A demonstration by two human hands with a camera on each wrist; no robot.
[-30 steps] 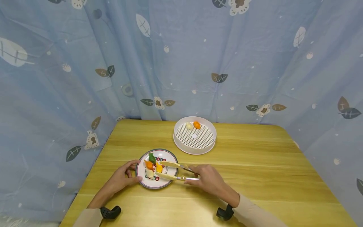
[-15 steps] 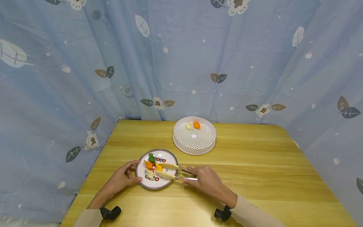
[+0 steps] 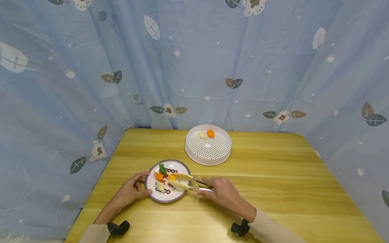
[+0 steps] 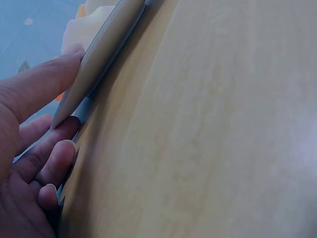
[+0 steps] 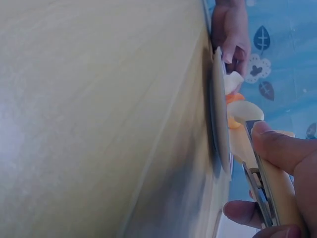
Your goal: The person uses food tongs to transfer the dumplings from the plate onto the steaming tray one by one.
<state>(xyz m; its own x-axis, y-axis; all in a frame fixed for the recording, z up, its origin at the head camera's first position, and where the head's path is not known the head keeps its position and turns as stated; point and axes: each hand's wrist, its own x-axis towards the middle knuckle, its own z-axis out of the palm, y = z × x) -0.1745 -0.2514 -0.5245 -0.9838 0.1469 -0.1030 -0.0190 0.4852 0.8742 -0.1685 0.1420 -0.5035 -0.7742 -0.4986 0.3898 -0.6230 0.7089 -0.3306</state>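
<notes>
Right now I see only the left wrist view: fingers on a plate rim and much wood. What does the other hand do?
Observer: The right hand holds cream tongs, with their tips over the plate.
Operator: Is food between the tips?
Observer: A yellow piece sits at the tips; whether it is pinched I cannot tell.
Operator: What else lies on the plate?
Observer: Orange, green and pale pieces, beside the yellow one.
Operator: Is there another container?
Observer: Yes, a white perforated tray farther back on the table, with an orange and a pale piece inside.
</notes>
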